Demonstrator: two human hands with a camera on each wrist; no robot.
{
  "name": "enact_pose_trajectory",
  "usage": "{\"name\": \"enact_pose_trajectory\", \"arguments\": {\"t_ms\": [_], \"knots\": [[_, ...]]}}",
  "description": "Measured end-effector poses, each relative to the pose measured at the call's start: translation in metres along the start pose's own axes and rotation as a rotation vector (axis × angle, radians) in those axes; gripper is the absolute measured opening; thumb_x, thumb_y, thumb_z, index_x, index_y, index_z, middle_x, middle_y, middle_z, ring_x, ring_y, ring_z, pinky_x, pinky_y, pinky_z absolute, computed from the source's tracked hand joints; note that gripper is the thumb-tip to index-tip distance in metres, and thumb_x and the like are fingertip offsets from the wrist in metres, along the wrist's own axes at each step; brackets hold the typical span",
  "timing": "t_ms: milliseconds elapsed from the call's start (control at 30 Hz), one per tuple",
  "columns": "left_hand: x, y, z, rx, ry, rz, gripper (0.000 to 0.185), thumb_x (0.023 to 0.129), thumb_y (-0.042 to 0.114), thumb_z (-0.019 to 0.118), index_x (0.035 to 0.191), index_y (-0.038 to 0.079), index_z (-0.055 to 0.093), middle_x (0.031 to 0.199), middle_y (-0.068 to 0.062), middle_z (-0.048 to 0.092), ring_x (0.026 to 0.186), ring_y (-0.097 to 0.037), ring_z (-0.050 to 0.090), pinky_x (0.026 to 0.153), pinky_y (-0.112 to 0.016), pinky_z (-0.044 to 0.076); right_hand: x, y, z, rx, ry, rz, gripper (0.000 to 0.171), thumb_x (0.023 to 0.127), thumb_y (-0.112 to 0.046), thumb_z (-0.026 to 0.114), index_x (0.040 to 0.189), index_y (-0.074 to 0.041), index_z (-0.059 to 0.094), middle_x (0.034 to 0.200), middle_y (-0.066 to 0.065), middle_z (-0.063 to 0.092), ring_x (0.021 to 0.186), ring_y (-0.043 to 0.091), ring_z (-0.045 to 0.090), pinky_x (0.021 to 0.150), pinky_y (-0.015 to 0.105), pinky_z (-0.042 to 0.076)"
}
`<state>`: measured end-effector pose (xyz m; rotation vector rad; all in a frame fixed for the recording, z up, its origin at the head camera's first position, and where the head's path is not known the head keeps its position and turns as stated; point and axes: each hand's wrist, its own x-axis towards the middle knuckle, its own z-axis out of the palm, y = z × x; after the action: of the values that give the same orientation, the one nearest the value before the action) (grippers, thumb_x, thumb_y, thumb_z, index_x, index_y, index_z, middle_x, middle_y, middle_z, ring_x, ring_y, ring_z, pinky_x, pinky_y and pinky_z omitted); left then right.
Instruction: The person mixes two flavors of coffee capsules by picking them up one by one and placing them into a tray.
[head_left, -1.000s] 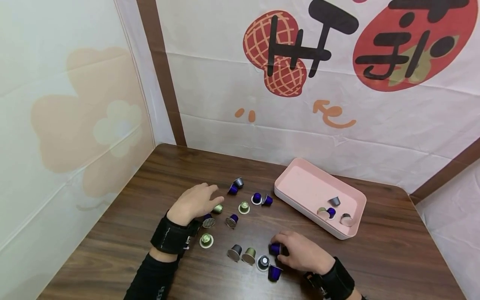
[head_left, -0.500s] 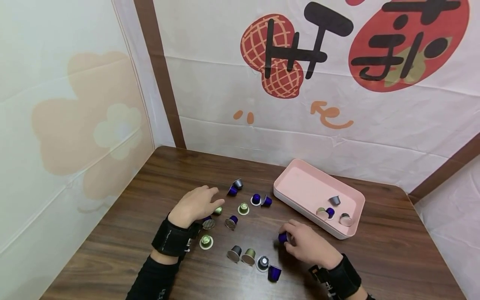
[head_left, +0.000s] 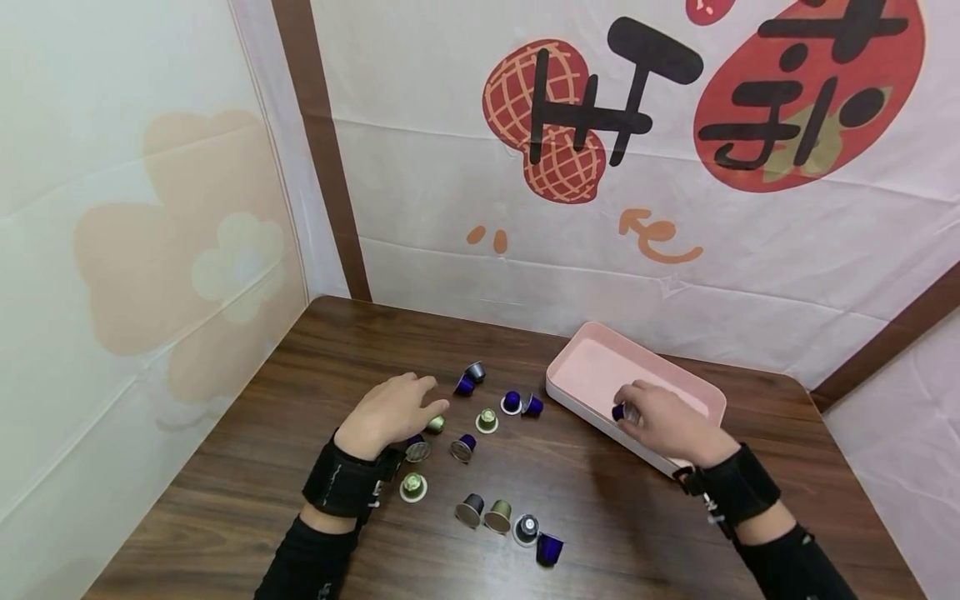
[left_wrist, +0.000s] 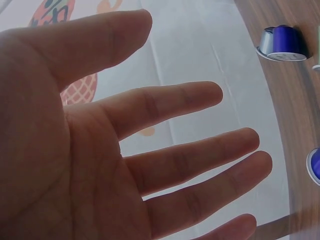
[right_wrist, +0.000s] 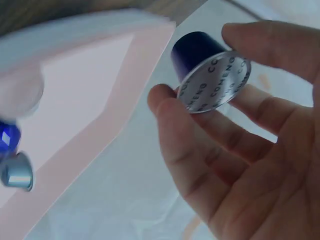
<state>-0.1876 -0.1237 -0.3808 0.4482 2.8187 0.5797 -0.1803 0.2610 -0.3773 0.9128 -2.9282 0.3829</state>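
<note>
My right hand [head_left: 628,410] hovers over the near left part of the pink tray [head_left: 588,371] and pinches a purple coffee capsule [head_left: 618,412] between thumb and fingers. In the right wrist view the capsule [right_wrist: 199,55] shows its silver foil lid, held at my fingertips [right_wrist: 162,100] above the tray [right_wrist: 85,95]. My left hand [head_left: 420,398] lies flat over the table, fingers straight [left_wrist: 220,95], holding nothing. It is nearest a green capsule [head_left: 436,424] and a foil-faced capsule [head_left: 417,451].
Several capsules are scattered on the wooden table [head_left: 315,367]: purple ones [head_left: 512,401], a green one [head_left: 487,419], and a row near the front edge [head_left: 498,516]. A blue capsule [right_wrist: 7,137] and a grey capsule [right_wrist: 17,172] lie in the tray. Printed cloth walls close the left and back.
My right hand picked the purple capsule up from the front of the table and carried it right and away to above the tray. The left hand stayed put.
</note>
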Motion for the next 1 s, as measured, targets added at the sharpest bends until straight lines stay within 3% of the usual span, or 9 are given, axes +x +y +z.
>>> {"name": "enact_pose_trajectory", "arguments": {"t_ms": [233,467,700,1000], "knots": [[-0.004,0.001,-0.001,0.005,0.004,0.005,0.05,0.098,0.035,0.051,0.135,0.001,0.049,0.135,-0.024,0.046,0.126,-0.039,0.042,0.1,-0.052,0.035,0.02,0.043,-0.005,-0.009,-0.165,0.08,0.006,0.086,-0.008,0.063,0.091,-0.008,0.066,0.078,-0.004,0.058,0.062,0.005,0.049,0.064,0.029,0.044],[-0.004,0.001,0.0,-0.002,0.013,0.012,0.051,0.098,0.036,0.051,0.135,0.001,0.05,0.135,-0.023,0.047,0.126,-0.038,0.042,0.1,-0.052,0.035,0.032,0.073,0.005,0.114,-0.292,0.255,0.016,0.089,-0.01,0.063,0.102,0.0,0.062,0.084,0.003,0.059,0.063,0.013,0.053,0.06,0.031,0.046],[-0.006,0.001,0.001,-0.003,0.011,0.011,0.05,0.098,0.035,0.051,0.135,0.001,0.05,0.136,-0.023,0.046,0.128,-0.039,0.04,0.101,-0.052,0.033,0.028,0.08,0.009,0.194,-0.293,0.338,0.023,0.091,-0.009,0.06,0.108,0.006,0.057,0.087,0.011,0.059,0.06,0.02,0.058,0.055,0.031,0.047],[-0.011,-0.003,0.0,-0.003,0.011,0.006,0.051,0.098,0.035,0.051,0.136,0.0,0.049,0.137,-0.026,0.044,0.129,-0.04,0.038,0.102,-0.053,0.032,0.02,0.083,-0.001,0.121,-0.199,0.317,0.035,0.093,-0.017,0.059,0.118,0.007,0.055,0.108,0.025,0.06,0.095,0.035,0.06,0.078,0.046,0.049]]}}
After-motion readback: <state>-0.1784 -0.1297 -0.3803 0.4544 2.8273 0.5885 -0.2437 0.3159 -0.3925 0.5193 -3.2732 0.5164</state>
